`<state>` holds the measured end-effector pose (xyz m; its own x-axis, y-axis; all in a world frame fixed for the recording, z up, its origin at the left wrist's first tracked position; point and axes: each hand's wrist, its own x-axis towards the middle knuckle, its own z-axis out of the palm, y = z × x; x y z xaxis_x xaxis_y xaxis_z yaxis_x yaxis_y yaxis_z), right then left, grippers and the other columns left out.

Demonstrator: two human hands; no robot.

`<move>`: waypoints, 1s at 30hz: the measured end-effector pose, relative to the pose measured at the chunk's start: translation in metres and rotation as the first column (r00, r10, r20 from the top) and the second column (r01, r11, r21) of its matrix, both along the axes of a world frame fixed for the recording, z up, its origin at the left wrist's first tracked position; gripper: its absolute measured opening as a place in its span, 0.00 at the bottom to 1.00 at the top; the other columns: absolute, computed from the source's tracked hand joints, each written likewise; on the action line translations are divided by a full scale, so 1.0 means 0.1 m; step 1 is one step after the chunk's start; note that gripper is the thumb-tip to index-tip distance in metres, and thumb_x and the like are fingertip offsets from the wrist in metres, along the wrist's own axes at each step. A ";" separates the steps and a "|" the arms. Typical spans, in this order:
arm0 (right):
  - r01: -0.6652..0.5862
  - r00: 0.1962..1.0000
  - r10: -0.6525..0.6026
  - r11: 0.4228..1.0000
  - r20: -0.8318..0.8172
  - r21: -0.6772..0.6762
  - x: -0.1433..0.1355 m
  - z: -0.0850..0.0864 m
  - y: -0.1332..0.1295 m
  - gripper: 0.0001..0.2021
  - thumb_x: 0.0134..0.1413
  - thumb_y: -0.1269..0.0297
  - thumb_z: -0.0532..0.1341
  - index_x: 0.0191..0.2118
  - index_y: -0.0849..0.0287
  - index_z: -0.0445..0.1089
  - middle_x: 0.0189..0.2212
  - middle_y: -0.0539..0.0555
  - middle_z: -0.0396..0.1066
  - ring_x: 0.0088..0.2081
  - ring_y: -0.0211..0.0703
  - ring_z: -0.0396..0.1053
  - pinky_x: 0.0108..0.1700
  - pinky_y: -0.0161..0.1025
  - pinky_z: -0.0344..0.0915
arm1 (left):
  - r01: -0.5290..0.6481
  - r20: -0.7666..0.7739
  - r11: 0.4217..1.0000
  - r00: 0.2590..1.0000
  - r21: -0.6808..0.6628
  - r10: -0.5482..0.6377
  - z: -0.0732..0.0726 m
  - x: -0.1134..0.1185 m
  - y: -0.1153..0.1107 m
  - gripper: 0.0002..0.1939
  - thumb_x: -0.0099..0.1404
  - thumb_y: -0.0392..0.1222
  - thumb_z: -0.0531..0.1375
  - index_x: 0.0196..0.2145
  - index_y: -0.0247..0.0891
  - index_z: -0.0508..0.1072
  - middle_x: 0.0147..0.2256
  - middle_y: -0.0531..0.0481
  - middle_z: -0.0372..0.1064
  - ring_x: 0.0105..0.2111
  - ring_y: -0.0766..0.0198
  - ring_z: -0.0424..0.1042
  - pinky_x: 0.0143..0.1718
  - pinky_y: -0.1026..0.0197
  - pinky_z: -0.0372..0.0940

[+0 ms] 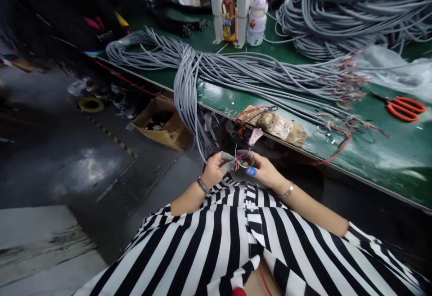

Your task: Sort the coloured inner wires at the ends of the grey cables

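In front of my chest both hands meet at the frayed end of a grey cable, where thin coloured wires (238, 163) fan out. My left hand (216, 168), with grey covers on its fingertips, pinches the cable end. My right hand (265, 170) has its thumb and fingers closed on the wires; a blue wrap is around the thumb. Several grey cables (186, 93) hang over the bench edge towards my left hand. Just beyond my hands, a wooden block (285, 127) with tape and thin wires sits on the bench edge.
A long bundle of grey cables (249, 69) lies along the green bench (401, 161). Orange-handled scissors (405, 108) rest at the right. Behind are a bottle (257, 21) and a large cable coil (357, 8). An open cardboard box (165, 136) stands below, at the left.
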<state>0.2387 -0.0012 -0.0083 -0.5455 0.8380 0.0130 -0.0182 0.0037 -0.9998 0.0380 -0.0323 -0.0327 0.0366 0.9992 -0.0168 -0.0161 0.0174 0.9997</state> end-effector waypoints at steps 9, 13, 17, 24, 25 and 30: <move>-0.025 0.933 -0.191 0.812 0.305 0.584 -0.05 0.08 -0.04 0.03 0.55 0.69 0.60 0.32 0.58 0.72 0.27 0.54 0.70 0.30 0.42 0.66 0.34 0.38 0.61 | 0.190 0.075 0.982 0.979 -0.024 -0.188 0.04 0.06 -0.01 0.22 0.50 0.50 0.72 0.35 0.34 0.71 0.28 0.51 0.72 0.27 0.68 0.71 0.33 0.65 0.69; -0.216 0.929 -0.097 0.644 0.358 0.734 0.05 0.15 0.00 0.06 0.58 0.68 0.57 0.36 0.58 0.72 0.31 0.58 0.71 0.32 0.44 0.66 0.35 0.39 0.63 | 0.612 0.221 0.776 0.787 -0.153 -0.576 0.17 -0.07 0.14 0.25 0.55 0.60 0.67 0.34 0.32 0.74 0.29 0.44 0.75 0.29 0.63 0.75 0.33 0.62 0.70; -0.197 0.927 -0.145 0.599 0.347 0.776 0.13 0.20 0.00 0.08 0.60 0.65 0.56 0.39 0.57 0.73 0.32 0.58 0.73 0.32 0.44 0.67 0.35 0.40 0.63 | 0.767 0.248 0.584 0.640 -0.267 -0.727 0.27 -0.09 0.28 0.28 0.56 0.64 0.64 0.30 0.30 0.74 0.22 0.44 0.73 0.19 0.66 0.71 0.23 0.65 0.66; -0.179 0.967 0.057 0.847 0.250 0.500 0.34 0.36 0.03 0.10 0.58 0.57 0.61 0.32 0.58 0.74 0.27 0.54 0.70 0.29 0.41 0.65 0.33 0.38 0.62 | 0.717 0.124 0.668 0.694 -0.199 -0.709 0.31 0.07 0.37 0.27 0.50 0.63 0.68 0.26 0.30 0.76 0.21 0.45 0.72 0.19 0.67 0.69 0.22 0.66 0.65; -0.208 0.969 0.139 0.901 0.203 0.380 0.36 0.36 0.04 0.12 0.57 0.54 0.62 0.32 0.58 0.74 0.26 0.53 0.69 0.28 0.40 0.65 0.32 0.37 0.62 | 0.724 0.100 0.666 0.687 -0.182 -0.720 0.32 0.08 0.39 0.27 0.50 0.63 0.68 0.27 0.30 0.77 0.21 0.45 0.72 0.19 0.66 0.69 0.23 0.65 0.65; -0.167 0.985 0.143 0.936 -0.099 -0.309 0.33 0.20 0.10 0.22 0.45 0.45 0.68 0.25 0.60 0.65 0.16 0.44 0.58 0.17 0.29 0.50 0.20 0.30 0.48 | 0.713 -0.318 0.699 0.676 0.056 -0.665 0.49 0.10 0.49 0.20 0.56 0.57 0.66 0.32 0.35 0.81 0.26 0.44 0.75 0.26 0.63 0.71 0.32 0.63 0.66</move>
<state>0.2715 0.0084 0.0112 -0.6767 0.7105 -0.1930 -0.0666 -0.3201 -0.9450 0.0484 0.0169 0.0167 0.7343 0.6783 0.0284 0.1861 -0.2414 0.9524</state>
